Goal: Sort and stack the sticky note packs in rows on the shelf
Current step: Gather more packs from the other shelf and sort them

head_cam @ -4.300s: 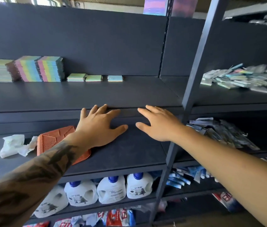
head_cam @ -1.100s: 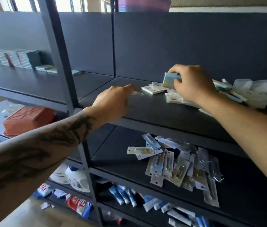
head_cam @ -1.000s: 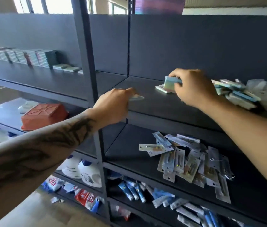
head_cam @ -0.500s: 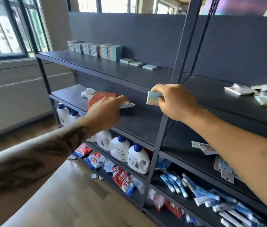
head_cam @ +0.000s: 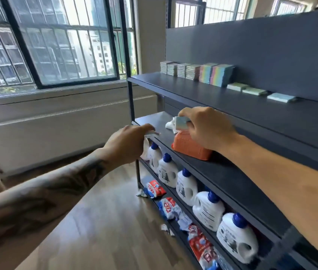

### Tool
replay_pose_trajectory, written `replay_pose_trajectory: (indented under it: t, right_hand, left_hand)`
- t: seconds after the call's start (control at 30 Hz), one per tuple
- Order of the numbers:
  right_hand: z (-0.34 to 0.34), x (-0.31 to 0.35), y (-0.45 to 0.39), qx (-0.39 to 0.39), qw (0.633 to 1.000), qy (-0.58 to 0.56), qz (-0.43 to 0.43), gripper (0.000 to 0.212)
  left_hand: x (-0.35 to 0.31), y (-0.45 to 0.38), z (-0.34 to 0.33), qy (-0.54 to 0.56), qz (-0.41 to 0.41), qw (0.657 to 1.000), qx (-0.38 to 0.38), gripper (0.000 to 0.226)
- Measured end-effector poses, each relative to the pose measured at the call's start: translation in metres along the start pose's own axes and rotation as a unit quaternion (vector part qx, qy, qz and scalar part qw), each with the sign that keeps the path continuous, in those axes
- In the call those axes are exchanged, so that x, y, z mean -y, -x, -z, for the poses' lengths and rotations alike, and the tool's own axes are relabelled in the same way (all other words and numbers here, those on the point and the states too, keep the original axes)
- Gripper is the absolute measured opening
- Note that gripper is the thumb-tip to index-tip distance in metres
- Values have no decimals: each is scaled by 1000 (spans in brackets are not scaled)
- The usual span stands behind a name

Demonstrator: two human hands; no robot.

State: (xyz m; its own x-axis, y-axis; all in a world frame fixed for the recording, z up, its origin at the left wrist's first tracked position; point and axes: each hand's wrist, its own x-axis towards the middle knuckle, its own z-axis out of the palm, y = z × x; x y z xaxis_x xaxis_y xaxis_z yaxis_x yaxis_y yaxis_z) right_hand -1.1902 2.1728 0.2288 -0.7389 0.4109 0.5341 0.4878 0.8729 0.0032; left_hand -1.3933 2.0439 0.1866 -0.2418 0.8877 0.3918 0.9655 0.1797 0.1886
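Head cam view from beside the rack: closest are white detergent jugs (head_cam: 186, 187) lined up on a lower shelf. Left hand (head_cam: 129, 145) pinches a thin sticky note pack (head_cam: 152, 134) at the fingertips, held out past the shelf's corner. Right hand (head_cam: 207, 129) is curled around a blue-green pack (head_cam: 181, 122) above an orange box (head_cam: 188, 147). Farther back, the top shelf (head_cam: 232, 102) carries stacked packs (head_cam: 197, 72) in a row, then three flat packs (head_cam: 259, 91).
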Motion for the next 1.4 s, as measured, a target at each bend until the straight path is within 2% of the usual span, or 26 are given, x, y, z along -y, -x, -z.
replay_pose_trajectory:
  t: [0.13, 0.27, 0.37, 0.5, 0.73, 0.87, 0.97, 1.17, 1.33, 1.4]
  right_hand:
    - [-25, -33, -65, -16, 1000, -5, -15, 37]
    - [-40, -74, -114, -18, 999, -12, -31, 34]
    - [-47, -107, -133, -23, 997, -14, -70, 34]
    - [-53, -152, -143, -34, 990, 2, -138, 35]
    - [-63, -215, -141, -56, 973, 45, -218, 35]
    - [-67, -244, -134, -56, 955, 92, -275, 37]
    - [-74, -261, -133, -17, 939, 119, -323, 33]
    - [-81, -282, -125, -11, 913, 100, -396, 30]
    - [-86, -285, -118, -13, 905, 101, -414, 34]
    - [-89, -285, -117, -8, 910, 103, -401, 32]
  left_hand:
    - [29, -65, -3, -10, 2, 1000, -20, 51]
    - [44, -128, -12, 4, -11, 999, -34, 60]
    - [44, -167, -25, 28, -26, 998, -51, 58]
    - [34, -233, -52, 56, -89, 993, -59, 58]
    - [-3, -329, -104, 72, -183, 980, -13, 54]
    - [-23, -387, -128, 60, -277, 958, 54, 52]
    - [-39, -426, -143, 59, -335, 939, 56, 41]
    - [-64, -480, -167, 84, -422, 898, 87, 35]
    - [-79, -510, -175, 119, -482, 857, 138, 58]
    - [-81, -518, -178, 127, -497, 846, 144, 59]
